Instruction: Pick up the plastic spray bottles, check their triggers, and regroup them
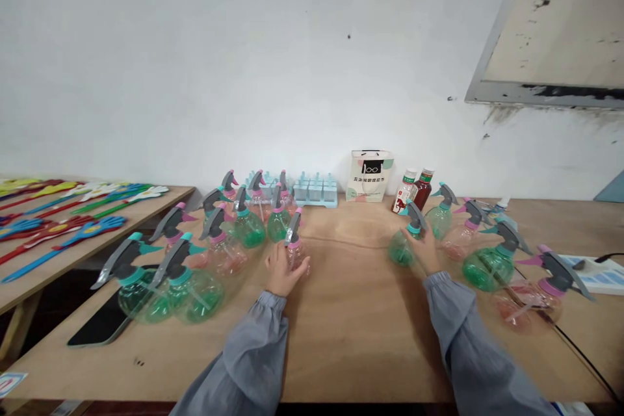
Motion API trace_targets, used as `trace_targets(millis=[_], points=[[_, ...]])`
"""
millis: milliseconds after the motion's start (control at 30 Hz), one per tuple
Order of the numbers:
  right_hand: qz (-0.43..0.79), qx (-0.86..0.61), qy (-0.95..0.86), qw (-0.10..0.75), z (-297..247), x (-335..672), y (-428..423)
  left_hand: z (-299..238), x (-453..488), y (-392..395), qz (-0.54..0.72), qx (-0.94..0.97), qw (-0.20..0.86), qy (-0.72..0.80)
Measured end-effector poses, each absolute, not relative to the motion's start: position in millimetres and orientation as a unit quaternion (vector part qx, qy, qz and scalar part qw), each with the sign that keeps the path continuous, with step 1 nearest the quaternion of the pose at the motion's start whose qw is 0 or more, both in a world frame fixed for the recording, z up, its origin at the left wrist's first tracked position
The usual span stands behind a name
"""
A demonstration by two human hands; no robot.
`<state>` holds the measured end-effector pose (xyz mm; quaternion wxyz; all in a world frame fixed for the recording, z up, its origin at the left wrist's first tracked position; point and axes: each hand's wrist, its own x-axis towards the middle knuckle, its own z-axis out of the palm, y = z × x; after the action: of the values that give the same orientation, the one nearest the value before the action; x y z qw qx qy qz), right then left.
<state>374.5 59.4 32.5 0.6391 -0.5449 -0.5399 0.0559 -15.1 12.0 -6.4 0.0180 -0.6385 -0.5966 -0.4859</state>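
My left hand (281, 273) is closed around the body of a small pink spray bottle (295, 252) with a grey and pink trigger head, upright on the table. On the right, my right hand (423, 248) grips a green spray bottle (400, 251) with a grey and teal head. Left of my left hand several pink and green spray bottles stand in a group, among them a green one (195, 296) and a pink one (227, 252). Beyond my right hand are more, including a green bottle (487, 268) and a pink bottle (529, 304).
A phone (100, 325) lies at the left under the bottles. Light-blue popsicle moulds (316, 192), a paper bag (369, 179) and two sauce bottles (423, 190) stand by the wall. A cable (582, 354) crosses the right side. Colourful hand-shaped clappers (68, 244) cover a left table.
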Motion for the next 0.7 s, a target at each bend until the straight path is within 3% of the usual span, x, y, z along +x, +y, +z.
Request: trace_targets(millis=[233, 700], points=[[-0.056, -0.651, -0.556, 0.514, -16, 390, 42, -6, -14, 11, -0.483, -0.641, 0.016, -0.596], [-0.038, -0.722, -0.410, 0.556, 3, 405, 123, -10, -15, 13, -0.485, -0.636, 0.023, -0.600]])
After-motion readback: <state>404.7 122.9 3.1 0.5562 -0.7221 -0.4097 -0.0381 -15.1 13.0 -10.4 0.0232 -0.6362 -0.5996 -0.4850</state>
